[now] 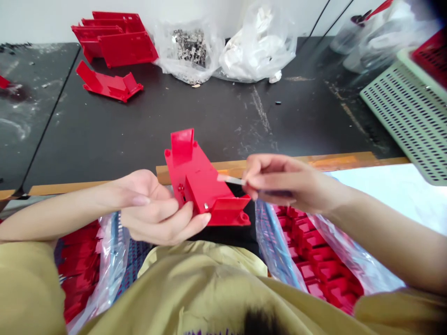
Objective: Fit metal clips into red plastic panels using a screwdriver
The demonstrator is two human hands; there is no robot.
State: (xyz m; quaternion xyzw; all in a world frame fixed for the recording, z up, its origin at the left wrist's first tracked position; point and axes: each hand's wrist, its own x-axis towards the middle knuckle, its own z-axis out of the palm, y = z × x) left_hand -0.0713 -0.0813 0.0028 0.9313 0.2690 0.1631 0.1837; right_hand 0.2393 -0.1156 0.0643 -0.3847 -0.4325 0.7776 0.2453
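Observation:
My left hand holds a red plastic housing part above the table's front edge. The part has raised end flaps, a boxed middle and a small metal piece near its lower side. My right hand is closed in a pinch on a thin, pale, blade-like tool. Its tip is blurred and points left, in front of the red part; whether it touches cannot be told. The fingers hide the tool's other end.
Several red parts stand at the back left, with one red part before them. Beside them are a bag of small metal pieces and a white bag. A pale green basket stands right. Lined crates of red parts flank my lap.

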